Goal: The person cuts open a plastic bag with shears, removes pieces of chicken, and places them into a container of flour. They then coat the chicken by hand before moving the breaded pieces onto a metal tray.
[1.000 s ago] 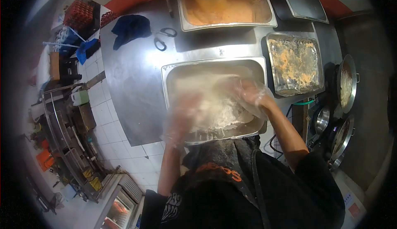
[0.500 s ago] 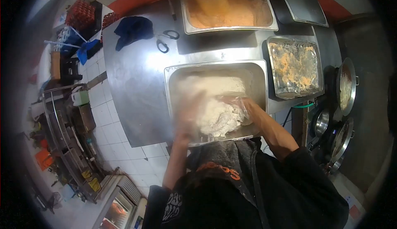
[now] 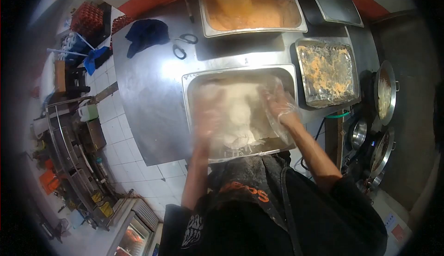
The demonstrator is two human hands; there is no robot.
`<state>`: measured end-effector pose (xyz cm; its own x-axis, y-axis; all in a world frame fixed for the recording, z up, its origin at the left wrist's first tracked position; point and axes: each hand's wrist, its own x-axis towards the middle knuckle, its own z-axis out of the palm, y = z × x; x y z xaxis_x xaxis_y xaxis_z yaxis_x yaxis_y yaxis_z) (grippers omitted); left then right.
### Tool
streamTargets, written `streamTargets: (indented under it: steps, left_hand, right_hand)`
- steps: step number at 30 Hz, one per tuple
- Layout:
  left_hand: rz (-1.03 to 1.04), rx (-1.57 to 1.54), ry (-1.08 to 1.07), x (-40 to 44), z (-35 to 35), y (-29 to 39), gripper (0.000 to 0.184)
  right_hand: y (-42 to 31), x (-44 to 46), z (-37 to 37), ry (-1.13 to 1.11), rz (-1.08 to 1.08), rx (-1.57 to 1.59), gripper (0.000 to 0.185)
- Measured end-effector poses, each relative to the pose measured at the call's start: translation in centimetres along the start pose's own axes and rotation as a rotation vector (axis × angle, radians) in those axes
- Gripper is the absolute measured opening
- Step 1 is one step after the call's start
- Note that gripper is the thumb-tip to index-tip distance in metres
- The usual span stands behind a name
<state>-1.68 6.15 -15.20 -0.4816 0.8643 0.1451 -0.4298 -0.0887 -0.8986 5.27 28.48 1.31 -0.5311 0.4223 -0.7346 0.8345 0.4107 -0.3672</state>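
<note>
A deep metal pan (image 3: 186, 89) on the steel table holds white flour (image 3: 240, 101), with a floury lump (image 3: 240, 139) near its front wall. Over the pan's left side is my left hand (image 3: 210, 112), smeared by motion, so its fingers cannot be made out. My right hand (image 3: 281, 107), in a clear plastic glove, is inside the right part of the pan. Its fingers are apart and point up and left, with nothing in them. Haze hangs over the flour.
Behind stands a pan of orange powder (image 3: 249, 21). To the right lies a crusted tray (image 3: 326, 73); farther right are large round pans (image 3: 385, 93). Scissors (image 3: 184, 45) and a dark blue cloth (image 3: 147, 35) lie at the back left of the steel table (image 3: 152, 117).
My right hand has moved up and right, off the floury lump. My left hand is still at the left side, blurred. The flour has shifted, and the lump looks smaller.
</note>
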Motion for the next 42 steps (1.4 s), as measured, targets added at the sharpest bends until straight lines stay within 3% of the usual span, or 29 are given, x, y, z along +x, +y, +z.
streamTargets:
  steps: [3, 4, 5, 6, 7, 8, 10, 12, 13, 15, 16, 18, 19, 21, 22, 23, 24, 25, 27, 28, 29, 32, 34, 35, 37, 38, 40, 41, 42]
  left_hand:
    - [0.018, -1.284, -0.422, 4.4, 3.1, -4.4, 0.052]
    - [0.024, -1.715, -0.563, 5.7, 4.0, -6.0, 0.053]
    - [0.033, -2.144, -0.706, 6.5, 4.7, -7.3, 0.055]
    - [0.044, -2.571, -0.849, 6.8, 4.9, -7.7, 0.058]
    - [0.051, -2.571, -0.846, 6.8, 4.8, -7.4, 0.058]
    - [-0.051, -2.626, -0.821, 6.8, 4.7, -6.6, 0.054]
    - [-0.148, -2.681, -0.792, 6.5, 3.4, -4.5, 0.050]
    - [-0.630, -3.184, -1.130, 6.3, 1.9, -1.8, 0.047]
    - [-0.634, -3.180, -1.125, 7.3, 2.2, -2.5, 0.047]
    - [-0.524, -2.900, -2.052, 9.6, 2.8, -4.9, 0.050]
    - [-0.520, -2.909, -2.037, 9.0, 2.6, -4.2, 0.050]
    - [-0.559, -3.218, -1.554, 6.0, 1.9, -2.5, 0.053]
    - [-0.558, -3.220, -1.553, 5.1, 2.1, -3.0, 0.053]
    - [-0.535, -3.847, -0.832, 2.9, 2.5, -5.9, 0.050]
    - [-0.549, -3.840, -0.865, 2.4, 3.2, -8.2, 0.050]
    - [-0.151, -3.412, -1.117, 2.7, 4.2, -10.9, 0.048]
    - [0.155, -2.947, -1.254, 2.6, 4.6, -12.3, 0.046]
    - [0.160, -2.945, -1.263, 1.2, 3.9, -11.8, 0.046]
    - [-0.115, -2.767, -0.747, -1.8, 1.1, -8.4, 0.043]
    - [-0.109, -3.048, -1.456, -2.6, 0.0, -7.3, 0.042]
    - [-0.108, -3.048, -1.455, -1.8, 0.5, -8.0, 0.042]
    - [0.150, -2.724, -1.595, 0.1, 1.0, -8.8, 0.041]
    - [-0.619, -2.990, -1.078, -1.3, -1.0, -6.9, 0.029]
    - [-0.630, -2.991, -1.067, -1.2, -0.7, -6.9, 0.029]
    - [-0.388, -2.635, -0.260, -0.2, 0.2, -7.4, 0.033]
    - [-0.388, -2.631, -0.278, 0.2, 0.4, -8.1, 0.033]
    - [-0.813, -3.094, -1.770, 1.5, 0.5, -8.9, 0.041]
    - [-0.815, -3.098, -1.763, 0.9, 0.2, -7.8, 0.041]
    - [-0.716, -3.149, -1.391, -0.5, -0.5, -5.8, 0.039]
  right_hand:
    - [7.3, 4.4, 6.1, 0.347, -0.110, 0.410, 0.070]
    - [11.7, 8.6, 9.5, 0.525, -0.206, 0.059, 0.062]
    - [11.1, 9.0, 9.0, 0.517, -0.202, 0.058, 0.062]
    - [9.6, 9.7, 7.8, 0.328, -0.042, 0.474, 0.058]
    - [8.4, 10.9, 6.7, 0.130, 0.120, 0.882, 0.054]
    - [8.2, 12.9, 6.6, 0.073, 0.073, 0.943, 0.049]
    - [7.8, 13.9, 6.1, 0.061, 0.007, 0.754, 0.050]
    - [6.2, 15.1, 6.7, 0.042, -0.064, 0.560, 0.051]
    - [5.8, 16.6, 8.3, -0.109, -0.093, 0.609, 0.054]
    - [5.3, 17.2, 9.9, -0.255, -0.118, 0.664, 0.058]
    - [4.9, 17.2, 10.0, -0.336, -0.125, 0.694, 0.063]
    - [4.7, 15.4, 9.4, -0.415, -0.134, 0.723, 0.067]
    - [4.2, 12.0, 7.8, -0.332, -0.112, 0.582, 0.070]
    - [1.5, 6.3, 3.2, -0.272, -0.071, 0.431, 0.072]
    - [-0.6, 3.8, 0.6, -0.400, -0.105, -0.038, 0.058]
    - [-1.6, 2.8, -0.7, -0.505, -0.147, -0.509, 0.046]
    - [-0.7, 2.8, -0.9, -0.509, -0.149, -0.510, 0.046]
    - [1.1, 2.6, -1.2, -0.370, -0.357, -0.306, 0.048]
    - [2.0, 2.6, -1.1, -0.217, -0.550, -0.102, 0.051]
    - [1.4, 2.9, -0.8, -0.239, -0.410, -0.123, 0.068]
    - [1.1, 3.6, -0.6, -0.258, -0.272, -0.140, 0.085]
    - [3.0, 9.1, 2.7, -0.433, -0.198, -0.178, 0.081]
    - [1.2, 8.9, 2.1, -0.647, 0.001, -0.074, 0.078]
    - [1.1, 8.6, 2.4, -0.641, -0.006, -0.078, 0.078]
    - [1.5, 8.6, 3.4, -0.508, -0.194, -0.516, 0.069]
    - [2.1, 8.8, 4.5, -0.521, -0.197, -0.519, 0.069]
    - [4.4, 9.7, 6.5, -0.662, -0.050, 0.080, 0.072]
    - [5.8, 10.9, 6.9, -0.659, -0.053, 0.079, 0.072]
    - [7.5, 12.1, 7.0, -0.680, -0.206, 0.092, 0.074]
